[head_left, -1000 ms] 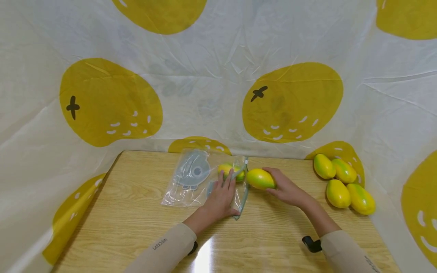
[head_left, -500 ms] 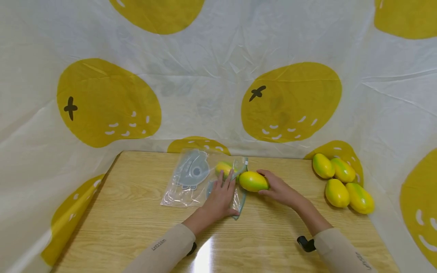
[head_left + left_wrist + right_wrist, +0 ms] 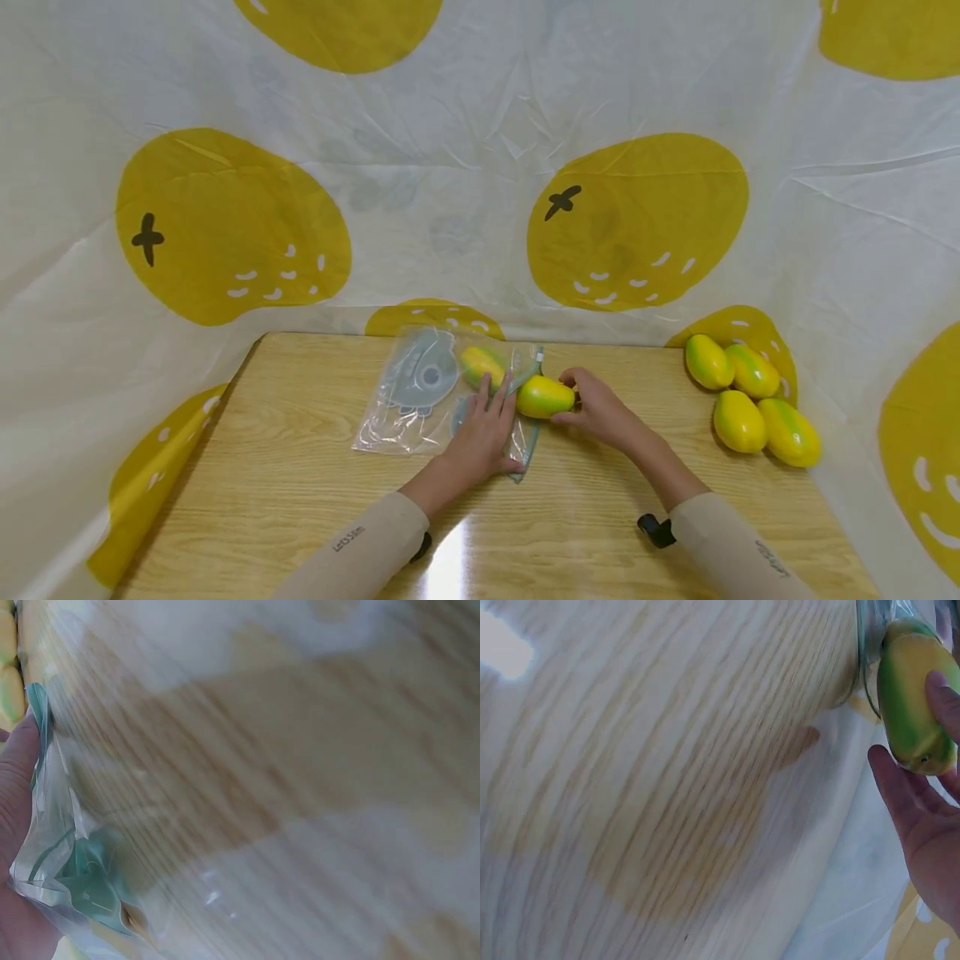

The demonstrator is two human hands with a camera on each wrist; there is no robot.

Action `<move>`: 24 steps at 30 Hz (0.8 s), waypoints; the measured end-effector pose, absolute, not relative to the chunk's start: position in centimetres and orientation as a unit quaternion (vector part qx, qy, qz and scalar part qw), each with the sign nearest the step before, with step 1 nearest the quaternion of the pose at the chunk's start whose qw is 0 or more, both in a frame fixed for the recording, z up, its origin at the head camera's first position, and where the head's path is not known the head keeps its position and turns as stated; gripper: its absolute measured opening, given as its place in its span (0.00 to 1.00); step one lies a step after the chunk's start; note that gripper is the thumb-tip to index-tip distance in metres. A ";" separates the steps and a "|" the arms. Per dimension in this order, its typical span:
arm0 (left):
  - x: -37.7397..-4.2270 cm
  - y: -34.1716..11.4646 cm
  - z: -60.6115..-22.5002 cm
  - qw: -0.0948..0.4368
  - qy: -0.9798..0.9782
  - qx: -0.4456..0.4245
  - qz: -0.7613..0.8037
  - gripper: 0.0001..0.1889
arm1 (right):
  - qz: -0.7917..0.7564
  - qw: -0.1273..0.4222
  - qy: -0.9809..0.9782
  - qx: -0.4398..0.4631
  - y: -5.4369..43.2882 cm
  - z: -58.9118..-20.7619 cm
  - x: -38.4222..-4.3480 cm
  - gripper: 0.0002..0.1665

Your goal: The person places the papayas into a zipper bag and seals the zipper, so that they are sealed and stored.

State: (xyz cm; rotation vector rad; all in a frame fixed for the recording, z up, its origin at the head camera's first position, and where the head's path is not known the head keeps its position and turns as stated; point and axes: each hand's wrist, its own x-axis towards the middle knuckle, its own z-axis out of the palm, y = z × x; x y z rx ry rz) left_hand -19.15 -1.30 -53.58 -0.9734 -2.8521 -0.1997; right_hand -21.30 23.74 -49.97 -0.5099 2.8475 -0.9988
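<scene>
Right hand [image 3: 596, 408] has moved left over the last second, carrying a yellow-green mango [image 3: 545, 397] from just outside the clear bag [image 3: 408, 429] into its mouth. Leading end now sits between the lips of the bag; rear end is out in the air, pinched between thumb and fingers. The first mango [image 3: 482, 365], already inside, has shifted deeper to the left and tilted, apparently nudged by the one behind. Left hand [image 3: 480, 437] keeps its place: fingers spread and straight over the film, thumb down at the near corner of the mouth, seemingly bracing the bag and keeping it gaping. Hands near each other, not touching, the held fruit between them. Meaning for the bagging: second fruit about half in, by my reading, with room made ahead of it. Four loose mangoes [image 3: 739, 422] lie bunched on the right side of the table [image 3: 292, 408], untouched, not yet bagged.
</scene>
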 end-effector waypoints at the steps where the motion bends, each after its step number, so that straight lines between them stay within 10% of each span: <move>1: -19.2 -1.3 -53.6 0.062 -0.943 -0.322 -0.064 0.73 | -0.330 0.043 0.929 -0.160 23.5 -49.8 -21.3 0.36; 24: -19.2 -1.4 -53.8 0.069 -0.941 -0.328 -0.057 0.72 | -0.351 -0.010 0.928 -0.127 20.9 -51.5 -22.0 0.30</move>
